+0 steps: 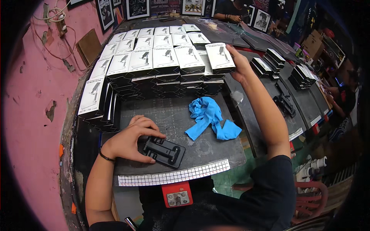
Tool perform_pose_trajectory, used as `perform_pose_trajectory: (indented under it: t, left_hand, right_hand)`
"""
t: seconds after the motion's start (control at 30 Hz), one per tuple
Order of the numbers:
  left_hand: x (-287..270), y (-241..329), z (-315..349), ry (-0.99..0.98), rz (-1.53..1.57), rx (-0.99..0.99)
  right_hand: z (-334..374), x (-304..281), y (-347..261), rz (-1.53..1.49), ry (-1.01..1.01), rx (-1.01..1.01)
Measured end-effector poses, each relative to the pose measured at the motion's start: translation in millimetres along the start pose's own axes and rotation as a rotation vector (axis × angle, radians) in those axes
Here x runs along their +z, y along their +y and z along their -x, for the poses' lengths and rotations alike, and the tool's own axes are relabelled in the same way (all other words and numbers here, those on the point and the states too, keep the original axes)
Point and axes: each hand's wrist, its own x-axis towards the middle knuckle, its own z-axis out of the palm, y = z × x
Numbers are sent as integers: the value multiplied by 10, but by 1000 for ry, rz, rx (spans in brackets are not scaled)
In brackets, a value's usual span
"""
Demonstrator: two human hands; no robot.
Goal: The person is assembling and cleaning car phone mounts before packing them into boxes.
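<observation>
Table (173,106) carries stacked white-topped boxes (140,59); blue cloth (208,113) lies before them; right hand (241,65): grip curled around the right side of the end box (219,56); left hand (129,140): grip partly spread, thumb and fingers holding the black stand (165,152) flat on the table.

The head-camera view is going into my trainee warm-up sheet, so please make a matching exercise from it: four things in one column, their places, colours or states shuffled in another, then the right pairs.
Things
1. Black folded stand
2. Crumpled cloth
3. White gridded strip
4. Box at the front right of the stacks

Places, colours, states
A. Along the near edge of the worktop
B. Touched by the right hand
C. Between the thumb and fingers of the left hand
D. Blue

Right pairs: 1-C, 2-D, 3-A, 4-B
</observation>
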Motion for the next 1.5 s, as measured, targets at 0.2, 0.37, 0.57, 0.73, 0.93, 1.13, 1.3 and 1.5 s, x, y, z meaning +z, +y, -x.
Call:
perform_pose_trajectory:
  t: [0.2,0.37,0.57,0.73,0.93,1.13,1.3,1.5]
  left_hand:
    - [-19,8,22,-7,-1,-8]
    - [15,-48,49,-4,11,-17]
    - [-34,21,19,-33,-3,5]
    - [10,5,18,4,-8,18]
    - [-1,38,69,18,1,-26]
    - [1,10,22,18,3,8]
    - [13,-1,17,27,-4,22]
    - [9,0,-31,37,-4,33]
  right_hand:
    - [-11,129,115,226,50,50]
    - [323,182,85,321,106,-357]
    - [800,278,302,1004,-134,-928]
    - [814,362,303,958,-147,-750]
    - [393,4,5,740,74,-876]
    - [-408,-1636,-584,1912,598,-137]
    - [-306,-2111,-366,2165,638,91]
    - [-427,-2422,-352,1887,687,-228]
